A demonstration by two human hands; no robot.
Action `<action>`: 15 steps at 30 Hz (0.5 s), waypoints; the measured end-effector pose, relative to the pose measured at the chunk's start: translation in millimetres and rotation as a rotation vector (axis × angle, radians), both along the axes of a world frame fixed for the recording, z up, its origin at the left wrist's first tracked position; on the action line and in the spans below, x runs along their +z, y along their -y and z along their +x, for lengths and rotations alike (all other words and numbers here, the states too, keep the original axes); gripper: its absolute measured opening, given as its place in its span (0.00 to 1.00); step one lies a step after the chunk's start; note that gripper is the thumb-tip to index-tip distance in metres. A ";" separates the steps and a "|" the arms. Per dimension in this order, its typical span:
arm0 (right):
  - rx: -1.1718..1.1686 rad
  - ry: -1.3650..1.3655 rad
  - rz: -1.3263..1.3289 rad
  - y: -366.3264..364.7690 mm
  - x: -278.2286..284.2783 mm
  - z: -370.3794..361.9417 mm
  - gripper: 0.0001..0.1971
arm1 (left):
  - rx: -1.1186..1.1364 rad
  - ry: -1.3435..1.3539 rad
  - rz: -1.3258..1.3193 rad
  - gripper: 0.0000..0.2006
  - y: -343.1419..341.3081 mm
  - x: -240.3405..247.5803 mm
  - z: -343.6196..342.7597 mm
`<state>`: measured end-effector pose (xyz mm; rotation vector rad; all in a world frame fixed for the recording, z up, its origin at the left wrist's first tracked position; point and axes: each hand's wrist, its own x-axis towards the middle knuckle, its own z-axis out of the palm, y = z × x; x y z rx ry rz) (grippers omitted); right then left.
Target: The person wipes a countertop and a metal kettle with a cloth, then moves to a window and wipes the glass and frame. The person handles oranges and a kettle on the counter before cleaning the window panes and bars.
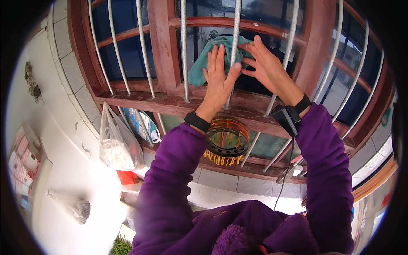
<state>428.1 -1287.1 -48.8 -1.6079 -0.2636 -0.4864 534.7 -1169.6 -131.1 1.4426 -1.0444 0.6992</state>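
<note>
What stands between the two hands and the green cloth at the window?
A white metal bar of the window grille runs down between the left hand and the right hand, across the green cloth. Both hands reach past it and touch the cloth, which lies against the glass behind.

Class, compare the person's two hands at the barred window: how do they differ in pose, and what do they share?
The left hand is pressed flat with fingers pointing up against the teal cloth; the right hand is angled, fingers spread toward the cloth's upper edge. The left wrist carries only a black band; the right wrist also carries a small black device with a cable. Both touch the cloth at the metal bars and wear purple sleeves.
</note>
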 end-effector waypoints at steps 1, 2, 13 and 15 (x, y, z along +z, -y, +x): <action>-0.010 -0.006 0.016 -0.4 -1.1 -0.2 0.46 | 0.051 0.042 0.010 0.35 -0.8 5.6 6.9; -0.018 -0.020 0.024 0.0 -1.7 -0.6 0.47 | 0.100 0.084 0.023 0.35 -1.7 11.7 13.9; 0.065 -0.052 0.003 14.7 -14.9 -27.8 0.41 | 0.308 0.263 -0.176 0.19 -13.1 47.3 48.0; 0.093 -0.088 0.007 14.0 -18.0 -38.8 0.40 | 0.403 0.281 -0.169 0.19 -5.5 49.7 50.9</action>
